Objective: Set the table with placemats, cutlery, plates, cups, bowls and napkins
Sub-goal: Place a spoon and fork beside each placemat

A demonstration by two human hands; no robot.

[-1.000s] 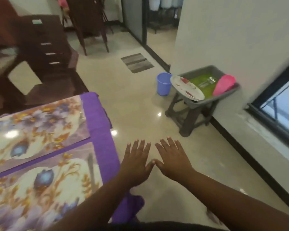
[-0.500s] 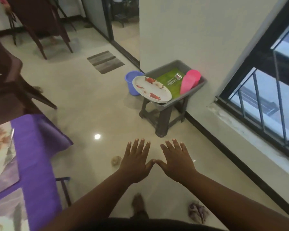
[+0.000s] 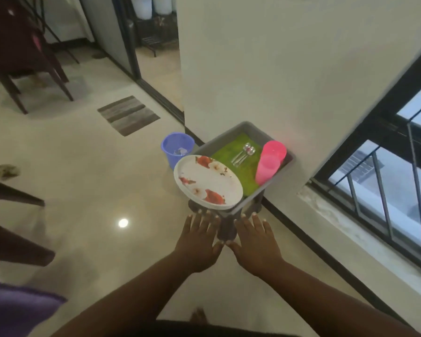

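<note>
Left hand: the left hand (image 3: 199, 242) is held palm down with fingers straight and spread wide; nothing is held.
Right hand: the right hand (image 3: 255, 242) is held flat beside it, fingers spread, nothing held; the two thumb tips are seen almost touching.
Tub: a grey rectangular plastic tub (image 3: 281, 170) is set on a dark stool (image 3: 226, 227) just beyond the fingertips.
Plate: a round white plate with red and white flowers (image 3: 208, 182) is leaned on the tub's near rim, just ahead of the left hand.
Mat: a green placemat (image 3: 229, 152) is laid in the tub.
Cutlery: metal spoons (image 3: 243, 154) are laid on the mat.
Cups: stacked pink plastic cups (image 3: 269, 164) are tilted against the tub's wall, ahead of the right hand.
Bin: a small blue plastic bucket (image 3: 176, 149) is stood on the floor, beyond the left hand.
</note>
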